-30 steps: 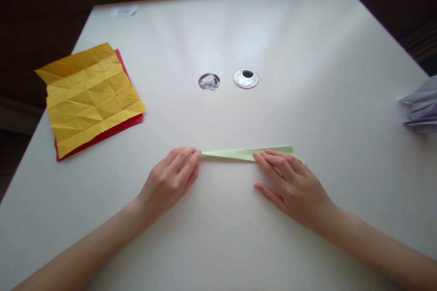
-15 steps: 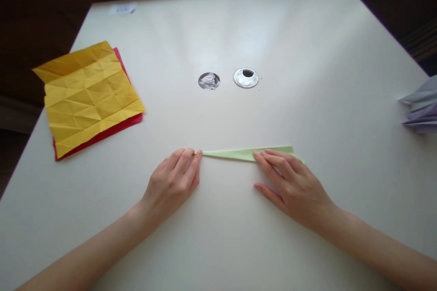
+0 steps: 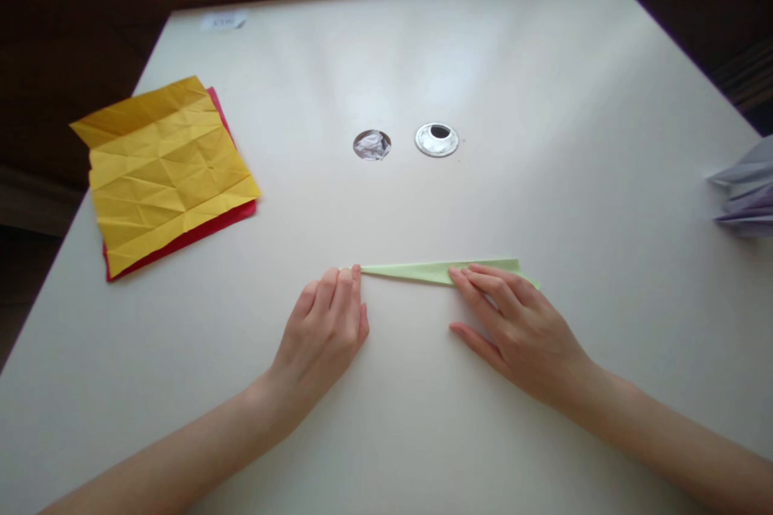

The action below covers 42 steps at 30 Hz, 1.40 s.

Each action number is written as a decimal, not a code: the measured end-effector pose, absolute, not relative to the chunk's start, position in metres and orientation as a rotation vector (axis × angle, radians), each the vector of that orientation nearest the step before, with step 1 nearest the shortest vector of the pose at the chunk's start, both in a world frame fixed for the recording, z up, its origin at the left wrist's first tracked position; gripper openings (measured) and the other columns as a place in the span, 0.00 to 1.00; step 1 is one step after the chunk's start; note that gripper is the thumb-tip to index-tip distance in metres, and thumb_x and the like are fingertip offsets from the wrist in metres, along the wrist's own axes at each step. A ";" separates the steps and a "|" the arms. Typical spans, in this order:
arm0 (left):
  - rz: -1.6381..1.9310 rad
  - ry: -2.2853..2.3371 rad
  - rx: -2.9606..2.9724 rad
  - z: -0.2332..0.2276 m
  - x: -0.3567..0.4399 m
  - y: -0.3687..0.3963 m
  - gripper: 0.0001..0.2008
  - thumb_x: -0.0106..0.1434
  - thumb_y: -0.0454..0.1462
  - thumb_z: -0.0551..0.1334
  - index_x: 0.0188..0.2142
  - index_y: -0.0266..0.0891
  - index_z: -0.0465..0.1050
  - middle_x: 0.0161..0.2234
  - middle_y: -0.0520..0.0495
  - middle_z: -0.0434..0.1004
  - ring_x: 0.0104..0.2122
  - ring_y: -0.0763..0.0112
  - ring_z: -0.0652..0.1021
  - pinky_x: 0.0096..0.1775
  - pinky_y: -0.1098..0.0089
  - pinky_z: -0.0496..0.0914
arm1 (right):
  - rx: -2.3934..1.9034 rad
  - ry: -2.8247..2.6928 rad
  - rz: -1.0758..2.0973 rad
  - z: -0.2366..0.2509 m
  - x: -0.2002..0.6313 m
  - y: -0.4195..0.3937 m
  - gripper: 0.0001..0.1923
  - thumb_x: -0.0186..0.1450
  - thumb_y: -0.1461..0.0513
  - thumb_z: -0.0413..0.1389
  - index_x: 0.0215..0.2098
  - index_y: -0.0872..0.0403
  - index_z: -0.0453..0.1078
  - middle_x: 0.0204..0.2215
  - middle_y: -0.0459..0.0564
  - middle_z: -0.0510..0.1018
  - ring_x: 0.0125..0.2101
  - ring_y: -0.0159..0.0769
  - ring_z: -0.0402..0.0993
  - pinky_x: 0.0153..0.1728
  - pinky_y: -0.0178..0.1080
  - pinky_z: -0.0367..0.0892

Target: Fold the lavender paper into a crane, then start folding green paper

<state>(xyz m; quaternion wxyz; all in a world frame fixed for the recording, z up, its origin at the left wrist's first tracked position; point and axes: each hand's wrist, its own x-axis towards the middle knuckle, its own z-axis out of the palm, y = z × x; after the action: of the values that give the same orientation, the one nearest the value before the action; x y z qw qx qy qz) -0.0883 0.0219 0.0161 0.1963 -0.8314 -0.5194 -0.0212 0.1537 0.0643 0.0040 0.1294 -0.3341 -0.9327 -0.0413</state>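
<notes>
Pinned flat under the right hand's spread fingers is the green paper strip; its point is touched by the left hand's closed fingertips, mid-table, bare surface all round.

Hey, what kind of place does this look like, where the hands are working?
Probably a desk set up for paper folding, indoors. Both hands press a narrow folded green paper on a pale table with cable holes; creased yellow paper lies over a red sheet, and folded lilac paper sits at the right edge.
</notes>
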 end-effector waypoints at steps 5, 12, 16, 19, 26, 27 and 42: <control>-0.201 -1.476 -2.408 0.015 -0.098 0.025 0.17 0.58 0.31 0.55 0.48 0.28 0.67 0.37 0.43 0.74 0.40 0.64 0.72 0.40 0.66 0.62 | -0.972 -2.714 -0.145 0.005 0.154 0.064 0.26 0.61 0.57 0.52 0.53 0.66 0.60 0.41 0.59 0.71 0.45 0.45 0.65 0.44 0.44 0.64; -0.271 -1.505 -2.482 0.012 -0.105 0.024 0.18 0.58 0.31 0.55 0.49 0.29 0.65 0.39 0.43 0.73 0.42 0.65 0.72 0.42 0.66 0.61 | -0.969 -2.712 -0.147 0.003 0.154 0.065 0.26 0.61 0.57 0.52 0.52 0.66 0.60 0.41 0.59 0.71 0.45 0.45 0.65 0.44 0.44 0.64; -0.224 -1.496 -2.492 0.013 -0.103 0.025 0.19 0.59 0.34 0.55 0.50 0.29 0.65 0.40 0.42 0.73 0.42 0.64 0.72 0.42 0.66 0.61 | -0.970 -2.707 -0.142 0.003 0.154 0.065 0.26 0.61 0.57 0.52 0.52 0.67 0.60 0.41 0.59 0.71 0.45 0.45 0.65 0.44 0.44 0.64; -0.224 -1.496 -2.491 0.014 -0.103 0.026 0.20 0.59 0.33 0.55 0.51 0.34 0.64 0.38 0.45 0.73 0.40 0.66 0.72 0.41 0.66 0.61 | -0.963 -2.701 -0.130 0.003 0.154 0.065 0.26 0.61 0.57 0.52 0.52 0.67 0.60 0.40 0.59 0.71 0.45 0.45 0.65 0.44 0.44 0.64; -0.226 -1.386 -2.498 0.014 -0.096 0.030 0.18 0.57 0.31 0.54 0.48 0.26 0.66 0.41 0.40 0.72 0.42 0.63 0.71 0.42 0.65 0.63 | -0.975 -2.710 -0.131 0.004 0.154 0.064 0.26 0.61 0.57 0.51 0.52 0.66 0.60 0.41 0.59 0.71 0.45 0.45 0.65 0.44 0.44 0.64; -0.219 -1.372 -2.512 0.014 -0.094 0.030 0.19 0.58 0.32 0.54 0.48 0.25 0.66 0.41 0.39 0.72 0.42 0.62 0.71 0.42 0.64 0.64 | -0.975 -2.709 -0.131 0.004 0.154 0.064 0.26 0.61 0.56 0.51 0.52 0.66 0.60 0.41 0.59 0.71 0.45 0.45 0.65 0.44 0.44 0.64; -0.236 -1.352 -2.597 0.011 -0.092 0.033 0.20 0.59 0.35 0.54 0.49 0.25 0.64 0.44 0.38 0.71 0.43 0.61 0.70 0.43 0.64 0.65 | -0.977 -2.706 -0.103 0.003 0.153 0.064 0.27 0.61 0.57 0.51 0.53 0.66 0.59 0.41 0.59 0.70 0.46 0.45 0.64 0.45 0.44 0.63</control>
<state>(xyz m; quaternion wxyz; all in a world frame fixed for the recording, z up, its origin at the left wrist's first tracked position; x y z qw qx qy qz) -0.0921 0.0330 0.0114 0.1016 -0.8795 -0.4579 -0.0801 0.1532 0.0644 0.0028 0.1311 -0.3365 -0.9319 -0.0355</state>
